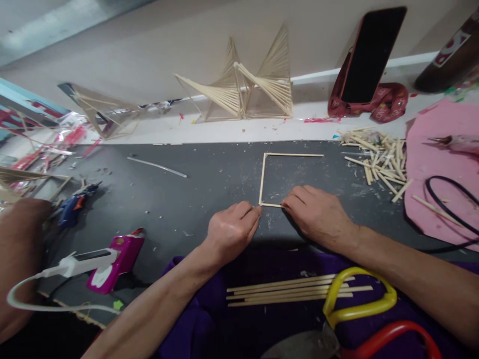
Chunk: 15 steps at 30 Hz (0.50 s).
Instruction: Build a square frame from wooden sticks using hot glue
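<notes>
A three-sided frame of thin wooden sticks (263, 177) lies on the dark grey board (209, 179), its right side without a stick. My left hand (234, 227) is closed, with its fingertips at the frame's lower left corner. My right hand (318, 212) pinches the lower stick and hides its right end. On the purple cloth (209, 314) below my hands rest several loose wooden sticks (292, 291). Scissors (359, 299) with yellow and red handles lie beside them, partly cut off by the picture's lower edge.
Twisted stick models (239, 89) stand along the wall. Short stick pieces (385, 159) are heaped at right, near a glue gun (456, 143) on pink sheet (430, 159). A phone (374, 55) leans behind. At left are a blue glue gun (75, 207), magenta device (119, 259) and another person's arm (22, 259).
</notes>
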{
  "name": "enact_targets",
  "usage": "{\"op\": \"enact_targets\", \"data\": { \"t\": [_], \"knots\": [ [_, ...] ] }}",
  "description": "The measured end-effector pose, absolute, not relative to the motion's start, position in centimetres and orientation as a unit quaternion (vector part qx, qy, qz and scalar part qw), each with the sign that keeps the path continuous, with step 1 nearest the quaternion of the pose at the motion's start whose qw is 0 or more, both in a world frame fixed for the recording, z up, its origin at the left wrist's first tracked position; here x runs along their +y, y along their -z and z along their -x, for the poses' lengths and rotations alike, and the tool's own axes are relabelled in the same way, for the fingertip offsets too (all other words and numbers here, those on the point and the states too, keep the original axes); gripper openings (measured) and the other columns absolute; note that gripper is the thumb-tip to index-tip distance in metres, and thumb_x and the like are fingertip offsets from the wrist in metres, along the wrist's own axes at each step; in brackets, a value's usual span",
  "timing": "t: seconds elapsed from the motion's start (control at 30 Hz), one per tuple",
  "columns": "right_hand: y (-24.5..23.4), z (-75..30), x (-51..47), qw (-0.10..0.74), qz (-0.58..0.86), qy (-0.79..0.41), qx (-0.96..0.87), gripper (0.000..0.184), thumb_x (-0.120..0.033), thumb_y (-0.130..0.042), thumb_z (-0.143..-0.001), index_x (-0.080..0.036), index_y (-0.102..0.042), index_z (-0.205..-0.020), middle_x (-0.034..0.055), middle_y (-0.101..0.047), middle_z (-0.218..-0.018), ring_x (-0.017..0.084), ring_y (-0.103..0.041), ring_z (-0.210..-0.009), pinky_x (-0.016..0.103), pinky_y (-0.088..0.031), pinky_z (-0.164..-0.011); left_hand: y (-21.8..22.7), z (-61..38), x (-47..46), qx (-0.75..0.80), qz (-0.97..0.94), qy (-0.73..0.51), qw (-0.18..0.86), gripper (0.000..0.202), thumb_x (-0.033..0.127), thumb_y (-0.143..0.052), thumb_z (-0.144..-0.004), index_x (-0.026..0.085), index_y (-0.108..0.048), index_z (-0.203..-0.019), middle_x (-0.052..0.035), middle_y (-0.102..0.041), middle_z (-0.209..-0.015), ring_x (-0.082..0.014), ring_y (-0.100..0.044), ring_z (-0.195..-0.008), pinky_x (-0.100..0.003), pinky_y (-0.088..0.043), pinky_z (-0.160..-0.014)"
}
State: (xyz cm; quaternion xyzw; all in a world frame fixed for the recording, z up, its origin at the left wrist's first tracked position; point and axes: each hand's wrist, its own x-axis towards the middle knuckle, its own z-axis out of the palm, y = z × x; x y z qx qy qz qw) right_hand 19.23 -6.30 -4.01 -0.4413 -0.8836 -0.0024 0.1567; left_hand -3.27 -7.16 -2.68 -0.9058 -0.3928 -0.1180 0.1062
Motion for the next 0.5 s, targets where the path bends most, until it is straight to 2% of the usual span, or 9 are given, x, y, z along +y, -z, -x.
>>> {"op": "enact_targets", "data": {
  "t": [0.2, 0.27, 0.37, 0.43, 0.5],
  "knots": [
    [4.0, -19.2, -6.3, 0.161, 0.437, 0.002, -0.885, 0.017, -0.018, -0.045, -0.088, -0.017, -0.062, -0.086, 0.0050, -0.056, -0.079, 0.018, -0.043, -0.076, 0.030, -0.027, -0.064, 2.3, 3.1, -6.6, -0.434, 0.886, 0.152, 0.050, 0.014, 0.025, -0.053, -0.086, 0.019, -0.063, -0.080, 0.0005, -0.063, -0.077, -0.0097, -0.061, -0.070, -0.021, -0.041, -0.055],
    [4.1, -19.2, -6.3, 0.163, 0.438, 0.002, -0.884, 0.017, -0.018, -0.045, -0.088, -0.017, -0.062, -0.085, 0.0051, -0.055, -0.079, 0.018, -0.042, -0.076, 0.030, -0.027, -0.064, 2.2, 3.0, -6.2, -0.451, 0.877, 0.158, 0.040, 0.014, 0.028, -0.053, -0.087, 0.020, -0.064, -0.086, -0.0001, -0.063, -0.080, -0.0098, -0.061, -0.073, -0.020, -0.040, -0.053],
    [4.0, -19.2, -6.3, 0.162, 0.441, 0.007, -0.883, 0.017, -0.018, -0.045, -0.088, -0.017, -0.061, -0.083, 0.0047, -0.055, -0.078, 0.018, -0.042, -0.074, 0.031, -0.026, -0.063, 2.3, 2.8, -5.7, -0.444, 0.884, 0.141, 0.035, 0.024, 0.029, -0.051, -0.088, 0.025, -0.062, -0.108, -0.0009, -0.063, -0.088, -0.0099, -0.061, -0.077, -0.019, -0.041, -0.055],
    [4.0, -19.2, -6.2, 0.158, 0.441, 0.008, -0.883, 0.017, -0.018, -0.045, -0.088, -0.018, -0.060, -0.082, 0.0044, -0.054, -0.078, 0.018, -0.042, -0.074, 0.031, -0.026, -0.063, 2.4, 2.7, -5.5, -0.437, 0.890, 0.126, 0.037, 0.025, 0.030, -0.049, -0.089, 0.027, -0.062, -0.110, -0.0008, -0.063, -0.090, -0.0096, -0.061, -0.075, -0.020, -0.041, -0.055],
    [3.9, -19.2, -6.2, 0.156, 0.441, 0.009, -0.884, 0.016, -0.019, -0.045, -0.088, -0.018, -0.060, -0.081, 0.0043, -0.054, -0.077, 0.018, -0.042, -0.074, 0.030, -0.026, -0.064, 2.4, 2.7, -5.4, -0.434, 0.893, 0.111, 0.036, 0.023, 0.031, -0.047, -0.090, 0.027, -0.064, -0.105, -0.0008, -0.062, -0.090, -0.0097, -0.060, -0.075, -0.020, -0.040, -0.054]
  ]
}}
